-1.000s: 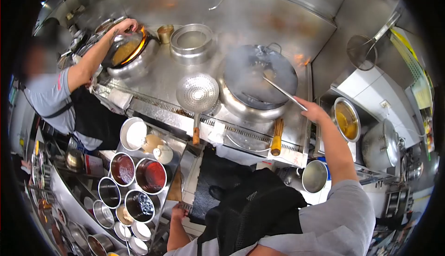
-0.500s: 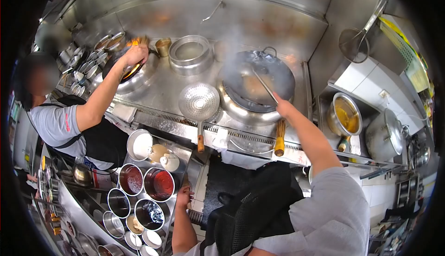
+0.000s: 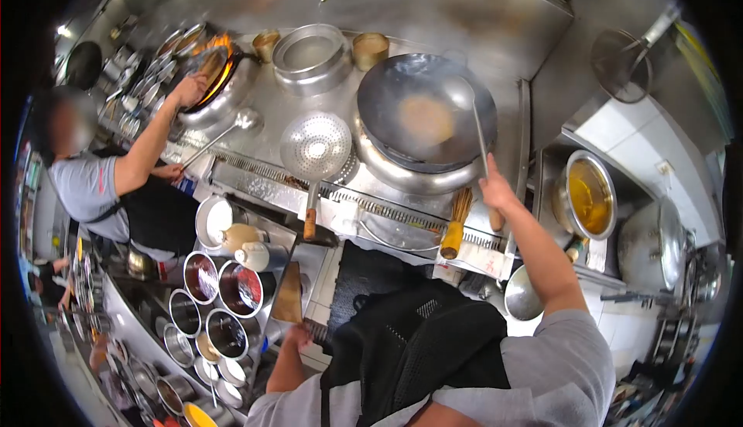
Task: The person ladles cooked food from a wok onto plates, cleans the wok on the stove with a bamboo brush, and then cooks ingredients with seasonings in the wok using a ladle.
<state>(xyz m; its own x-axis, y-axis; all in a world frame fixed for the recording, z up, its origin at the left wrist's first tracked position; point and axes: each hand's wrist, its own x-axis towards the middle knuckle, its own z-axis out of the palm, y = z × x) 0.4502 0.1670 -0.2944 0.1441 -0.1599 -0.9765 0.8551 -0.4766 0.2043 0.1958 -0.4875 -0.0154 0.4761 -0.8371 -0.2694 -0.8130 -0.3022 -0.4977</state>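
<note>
My right hand (image 3: 499, 189) is wrapped round the long handle of a metal ladle (image 3: 478, 129). The ladle's round bowl is over the right part of a large dark wok (image 3: 387, 90), which sits on a steel burner ring. A pale brown, cloudy patch shows in the wok's bottom under thin steam. My left hand (image 3: 296, 339) is low beside the sauce counter, near a flat brown surface (image 3: 289, 294); its fingers are smeared, and I cannot tell whether they hold anything. A bamboo brush (image 3: 455, 230) lies in front of the wok.
A perforated strainer (image 3: 316, 147) rests left of the wok. Several sauce pots (image 3: 203, 276) stand on the left counter. A co-worker (image 3: 89, 187) handles a flaming wok (image 3: 213, 75) and a ladle. To the right are a bowl of yellow liquid (image 3: 588, 195) and a lidded pot (image 3: 650, 245).
My ladle has shifted from the wok's middle to its right side, and the steam has thinned. My left hand has moved down. The co-worker's ladle has come into sight.
</note>
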